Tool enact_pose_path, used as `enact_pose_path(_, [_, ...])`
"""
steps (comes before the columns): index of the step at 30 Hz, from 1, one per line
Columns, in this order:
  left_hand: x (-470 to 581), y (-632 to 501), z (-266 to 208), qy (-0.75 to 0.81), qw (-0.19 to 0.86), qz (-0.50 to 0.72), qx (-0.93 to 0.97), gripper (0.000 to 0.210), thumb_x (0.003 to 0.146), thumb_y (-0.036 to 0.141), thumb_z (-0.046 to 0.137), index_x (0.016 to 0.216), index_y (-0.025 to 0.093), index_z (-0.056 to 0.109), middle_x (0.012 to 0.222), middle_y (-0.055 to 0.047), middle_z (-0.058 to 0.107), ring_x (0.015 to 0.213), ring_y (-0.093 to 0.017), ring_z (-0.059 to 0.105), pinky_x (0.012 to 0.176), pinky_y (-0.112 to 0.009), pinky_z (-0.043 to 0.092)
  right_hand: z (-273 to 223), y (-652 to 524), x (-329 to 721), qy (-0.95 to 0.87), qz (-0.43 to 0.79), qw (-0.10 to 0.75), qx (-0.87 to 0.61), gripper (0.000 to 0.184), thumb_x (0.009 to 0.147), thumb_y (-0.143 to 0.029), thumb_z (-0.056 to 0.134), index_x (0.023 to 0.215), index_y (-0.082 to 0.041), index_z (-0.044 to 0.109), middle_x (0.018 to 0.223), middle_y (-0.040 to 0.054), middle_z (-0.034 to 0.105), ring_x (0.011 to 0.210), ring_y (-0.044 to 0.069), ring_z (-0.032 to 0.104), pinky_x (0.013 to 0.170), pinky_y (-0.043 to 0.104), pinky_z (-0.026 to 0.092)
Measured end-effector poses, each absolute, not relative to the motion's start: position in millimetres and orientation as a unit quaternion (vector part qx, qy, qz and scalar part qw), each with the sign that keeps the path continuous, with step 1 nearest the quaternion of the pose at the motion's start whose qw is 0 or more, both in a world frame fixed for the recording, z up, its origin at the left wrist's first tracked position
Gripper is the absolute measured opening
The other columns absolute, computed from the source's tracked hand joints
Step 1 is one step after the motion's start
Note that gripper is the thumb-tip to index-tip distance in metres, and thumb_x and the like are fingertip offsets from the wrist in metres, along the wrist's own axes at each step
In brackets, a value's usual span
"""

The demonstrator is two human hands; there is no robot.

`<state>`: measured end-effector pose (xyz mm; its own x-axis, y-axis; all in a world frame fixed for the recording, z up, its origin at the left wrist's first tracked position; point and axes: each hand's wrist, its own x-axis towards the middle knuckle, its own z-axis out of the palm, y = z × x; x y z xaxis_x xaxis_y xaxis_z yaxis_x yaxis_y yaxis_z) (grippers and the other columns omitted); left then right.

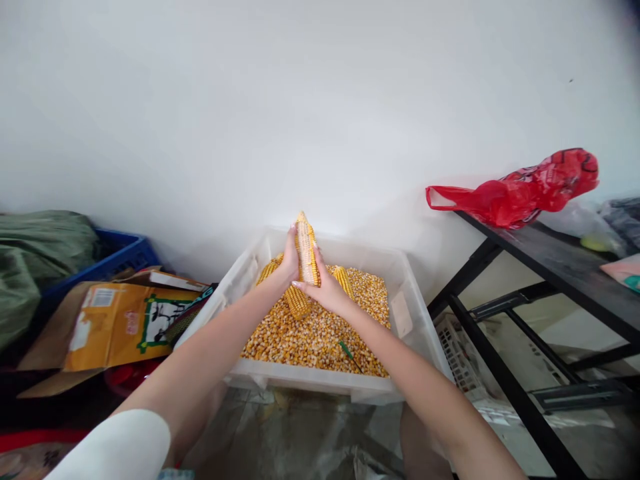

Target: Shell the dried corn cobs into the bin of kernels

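Open from above: gap between bare forearms (225, 333), down to loose yellow-white corn kernels (305, 343) in translucent white plastic tub (310, 375). In way: left hand (289, 259), right hand (326, 285), partly stripped yellow corn ear (307, 250) over far half. Beyond: smooth white wall (320, 100). Right: black metal-framed table (555, 253). Left: orange printed cardboard box (123, 327). Low sideways entry blocked by tub sides.

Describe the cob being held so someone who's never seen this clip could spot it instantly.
Find the translucent plastic bin in front of the white wall. Above its loose kernels, the left hand and right hand hold one cob nearly upright. Unlike the yellow cobs lying below, it shows a long pale strip flanked by yellow kernels.
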<state>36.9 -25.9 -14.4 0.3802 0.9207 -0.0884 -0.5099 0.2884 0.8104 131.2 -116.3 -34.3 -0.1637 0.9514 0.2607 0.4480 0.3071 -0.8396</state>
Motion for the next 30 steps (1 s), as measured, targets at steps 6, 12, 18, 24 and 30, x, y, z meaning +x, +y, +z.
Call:
enact_pose_path(6, [28, -18, -8, 0.279, 0.759, 0.473, 0.351, 0.049, 0.07, 0.063, 0.046, 0.079, 0.016, 0.056, 0.055, -0.004, 0.058, 0.051, -0.018, 0.057, 0.057, -0.032, 0.048, -33, -115, 135, -0.7, 0.337, 0.392, -0.492, 0.098, 0.068, -0.051, 0.062, 0.139, -0.033, -0.002, 0.145, 0.0023, 0.02, 0.129, 0.024, 0.029, 0.103, 0.043, 0.028])
enact_pose_path(12, [29, -17, -11, 0.296, 0.768, 0.447, 0.351, 0.052, 0.068, 0.068, 0.044, 0.074, 0.017, 0.054, 0.051, -0.005, 0.057, 0.044, -0.016, 0.054, 0.048, -0.03, 0.045, -35, -117, 142, -0.655, 0.526, 0.374, -0.392, 0.088, 0.076, -0.045, 0.055, 0.135, -0.043, -0.01, 0.148, -0.0031, 0.005, 0.117, 0.022, 0.045, 0.081, 0.039, 0.051])
enact_pose_path(18, [36, -25, -13, 0.286, 0.732, 0.485, 0.385, 0.054, 0.07, 0.069, 0.04, 0.07, 0.017, 0.053, 0.05, -0.005, 0.053, 0.045, -0.017, 0.053, 0.049, -0.031, 0.044, -37, -121, 130, -0.687, 0.417, 0.401, -0.439, 0.093, 0.074, -0.045, 0.057, 0.136, -0.038, -0.012, 0.148, -0.0028, 0.0, 0.128, 0.027, 0.03, 0.084, 0.04, 0.05])
enact_pose_path(24, [37, -25, -13, 0.293, 0.721, 0.499, 0.382, 0.053, 0.07, 0.069, 0.041, 0.072, 0.017, 0.054, 0.052, -0.006, 0.052, 0.049, -0.018, 0.054, 0.053, -0.033, 0.043, -35, -120, 132, -0.67, 0.431, 0.41, -0.444, 0.096, 0.071, -0.046, 0.06, 0.136, -0.04, -0.01, 0.148, -0.0048, -0.001, 0.126, 0.027, 0.033, 0.082, 0.039, 0.051])
enact_pose_path(30, [37, -25, -11, 0.282, 0.711, 0.522, 0.377, 0.056, 0.07, 0.071, 0.037, 0.07, 0.017, 0.052, 0.052, -0.005, 0.053, 0.047, -0.016, 0.051, 0.052, -0.031, 0.043, -32, -119, 138, -0.636, 0.488, 0.41, -0.434, 0.083, 0.077, -0.046, 0.052, 0.136, -0.043, -0.007, 0.147, -0.0051, 0.009, 0.118, 0.025, 0.044, 0.072, 0.037, 0.055])
